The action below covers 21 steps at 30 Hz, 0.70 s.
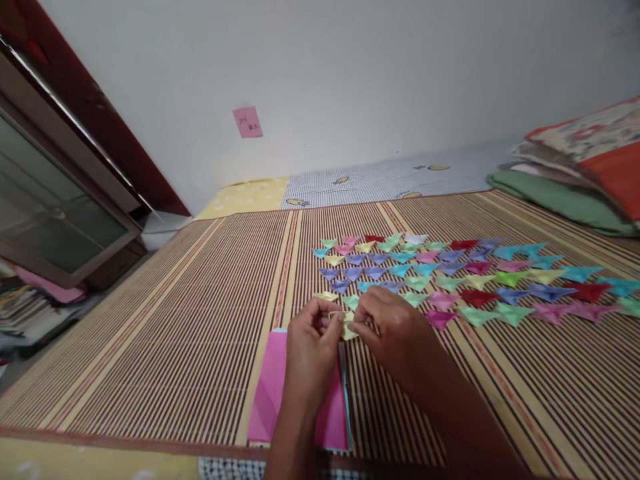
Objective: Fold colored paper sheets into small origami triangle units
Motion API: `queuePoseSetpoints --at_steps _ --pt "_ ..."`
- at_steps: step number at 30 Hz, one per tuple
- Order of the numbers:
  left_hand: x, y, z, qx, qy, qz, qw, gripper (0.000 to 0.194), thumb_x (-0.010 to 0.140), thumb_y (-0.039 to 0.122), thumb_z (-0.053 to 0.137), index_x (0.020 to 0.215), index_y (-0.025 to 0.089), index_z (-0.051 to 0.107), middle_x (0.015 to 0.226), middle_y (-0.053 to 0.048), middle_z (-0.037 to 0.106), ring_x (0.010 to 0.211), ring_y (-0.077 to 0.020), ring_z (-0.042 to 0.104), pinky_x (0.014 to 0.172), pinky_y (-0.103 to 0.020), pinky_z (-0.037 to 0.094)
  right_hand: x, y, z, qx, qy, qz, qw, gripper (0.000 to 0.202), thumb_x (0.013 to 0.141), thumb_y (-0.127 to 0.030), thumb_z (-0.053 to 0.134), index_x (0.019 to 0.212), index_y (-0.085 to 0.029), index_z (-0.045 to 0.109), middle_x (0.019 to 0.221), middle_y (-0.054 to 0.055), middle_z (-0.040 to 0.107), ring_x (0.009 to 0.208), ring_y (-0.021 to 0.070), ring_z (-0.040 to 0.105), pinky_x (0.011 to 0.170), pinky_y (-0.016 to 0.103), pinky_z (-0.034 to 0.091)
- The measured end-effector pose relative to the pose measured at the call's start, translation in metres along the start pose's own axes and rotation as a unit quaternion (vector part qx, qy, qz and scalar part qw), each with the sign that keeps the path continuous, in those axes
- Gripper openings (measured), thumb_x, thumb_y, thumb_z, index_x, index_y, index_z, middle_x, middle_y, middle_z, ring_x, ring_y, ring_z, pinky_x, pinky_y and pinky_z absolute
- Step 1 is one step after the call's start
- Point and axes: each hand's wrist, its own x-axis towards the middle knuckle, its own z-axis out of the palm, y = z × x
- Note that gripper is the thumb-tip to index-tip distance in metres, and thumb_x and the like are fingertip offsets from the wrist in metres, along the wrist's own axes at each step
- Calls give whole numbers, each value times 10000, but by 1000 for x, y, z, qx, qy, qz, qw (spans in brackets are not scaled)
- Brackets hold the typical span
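Observation:
A small pale yellow folded paper [349, 328] is held between both hands. My left hand [313, 343] pinches its left side, with the fingers closed. On the right side, my right hand [383, 323] grips the same paper between thumb and fingertips. Beneath my left hand and wrist lies a stack of pink paper sheets [267, 393], with blue edges showing under it. Rows of folded paper boats [477, 315] in several colours stand just beyond and to the right of my hands. The fingertips hide part of the yellow paper.
A striped mat [175, 333] covers the bed. Folded bedding and a green pillow [560, 200] lie at the back right. A pink note [247, 123] is stuck on the wall. At the left stand a glass-fronted cabinet [55, 200] and a pile of books [25, 310].

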Motion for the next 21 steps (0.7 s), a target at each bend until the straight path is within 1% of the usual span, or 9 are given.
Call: queuePoseSetpoints --at_steps 4,8,12,15,18,21 --pt "1 0 0 2 -18 7 1000 51 860 202 637 816 185 619 695 17 563 649 -147 540 598 -269 424 0 1 1 1 -8 3 1000 253 815 -32 658 727 -204 494 742 9 557 695 187 525 632 299 364" --pt "0 0 0 10 -27 11 1000 57 869 208 637 820 183 621 712 8 585 657 -144 547 606 -269 426 1 1 1 -1 -1 1 1000 226 825 -49 636 722 -202 505 727 13 557 692 191 530 632 303 366" --pt "0 2 0 15 -30 9 999 54 868 202 638 821 179 622 715 7 601 642 -134 543 595 -259 426 0 2 0 7 -25 -5 1000 185 839 -74 638 731 -191 544 756 27 600 732 204 572 665 312 390" --pt "0 3 -1 14 -31 4 999 42 850 185 646 815 177 623 713 8 613 638 -131 547 591 -251 433 0 2 1 -6 -41 -15 999 184 844 -88 651 714 -185 561 731 27 604 717 208 571 659 318 384" --pt "0 4 -1 11 -30 4 999 60 852 199 653 808 177 619 712 9 614 642 -129 548 597 -248 439 -1 0 3 -29 -39 -20 999 200 854 -95 645 692 -181 566 698 27 592 686 206 557 639 319 368" --pt "-1 5 -1 7 -35 6 999 79 873 214 641 807 182 613 705 16 593 649 -133 548 603 -251 440 -1 -3 5 -43 -38 -18 998 176 856 -94 643 711 -174 585 715 36 605 702 214 563 654 327 376"
